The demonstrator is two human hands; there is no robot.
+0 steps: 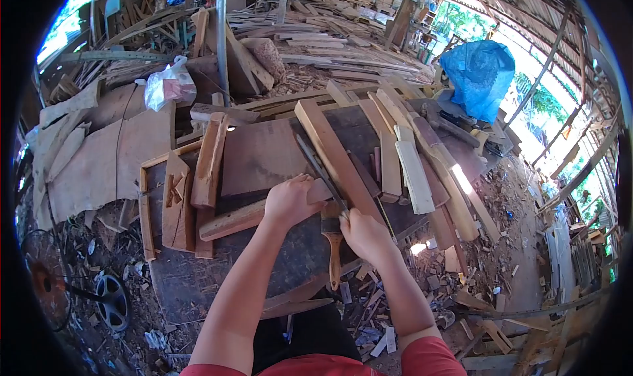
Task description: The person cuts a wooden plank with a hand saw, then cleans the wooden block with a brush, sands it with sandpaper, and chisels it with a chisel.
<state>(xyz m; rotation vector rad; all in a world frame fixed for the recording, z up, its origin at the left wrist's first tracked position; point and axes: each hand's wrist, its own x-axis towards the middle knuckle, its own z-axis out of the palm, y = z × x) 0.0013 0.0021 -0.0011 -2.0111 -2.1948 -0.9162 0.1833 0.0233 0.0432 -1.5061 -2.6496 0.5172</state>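
My left hand [290,201] is closed over a squared wooden piece [232,220] lying across the dark workbench, its pale end showing past my fingers. In my right hand [366,236] is the near end of a long, narrow, dark file-like metal tool [321,168]. It slants away from me, close beside the end of the wooden piece and along a thick reddish beam [339,152]. A flat paintbrush [333,244] with a wooden handle lies just left of my right hand, bristles pointing away from me.
The workbench [198,290] bears a flat brown board [257,152], a notched block [177,204] and several timbers on the right. A blue plastic cover [480,76] stands at the far right, a white plastic bag [169,86] at the back left. Wood scraps litter the ground.
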